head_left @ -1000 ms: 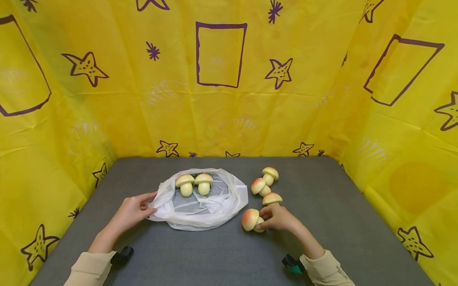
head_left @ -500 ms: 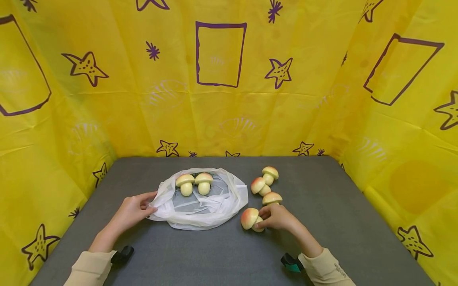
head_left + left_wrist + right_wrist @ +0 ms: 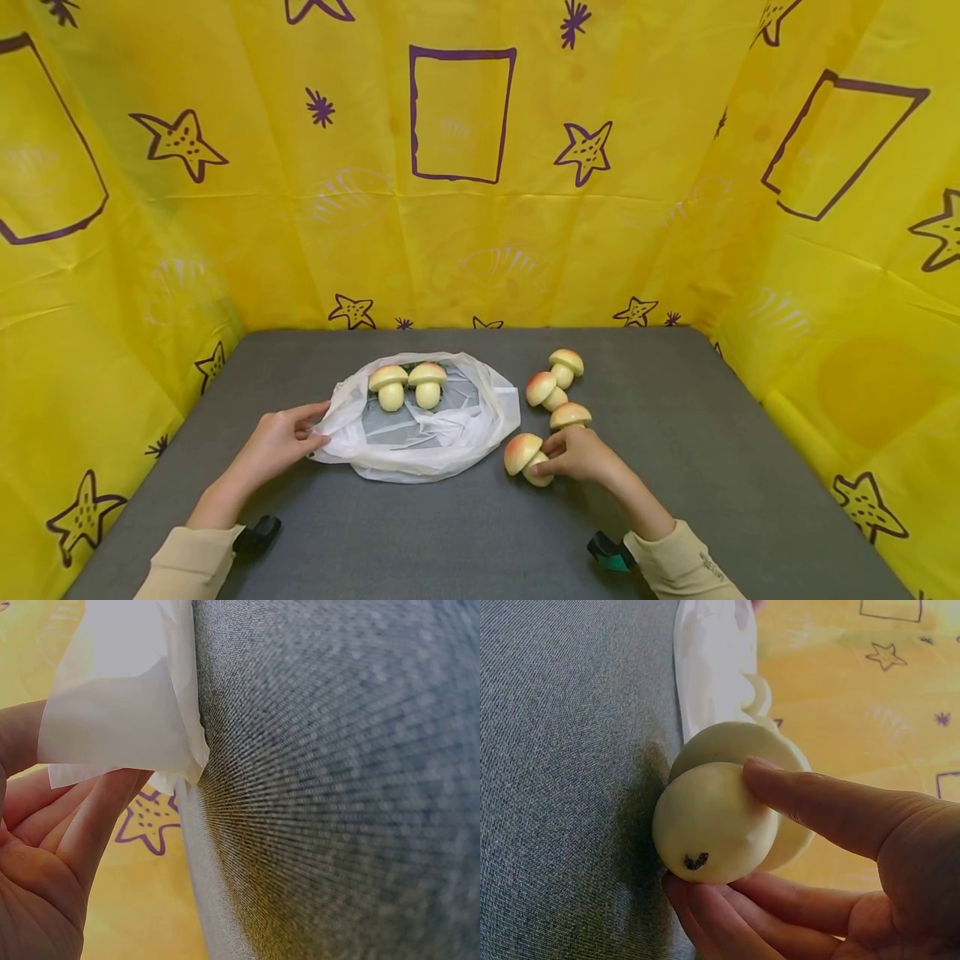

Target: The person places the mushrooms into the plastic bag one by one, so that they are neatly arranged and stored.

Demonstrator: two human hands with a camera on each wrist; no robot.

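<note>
My left hand (image 3: 276,443) pinches the left edge of a white plastic bag (image 3: 427,461), whose mouth lies spread wide. In the left wrist view the thumb and fingers are on either side of the thin bag sheet (image 3: 112,712). Two toy mushrooms, one on the left (image 3: 389,388) and one on the right (image 3: 427,386), lie side by side in the bag. My right hand (image 3: 581,455) holds another toy mushroom (image 3: 521,454) by its pale stem, between thumb and fingers. The right wrist view shows a dark mark on the rounded stem end (image 3: 712,825).
Three more toy mushrooms stretch away behind my right hand: a near one (image 3: 570,415), a middle one (image 3: 546,391) and a far one (image 3: 566,367). Everything rests on a dark grey tabletop (image 3: 420,542). Yellow patterned cloth (image 3: 480,250) walls the back and sides.
The toy mushroom in my right hand has shifted slightly up and left and tilted a little. My left hand and the bag stay in place.
</note>
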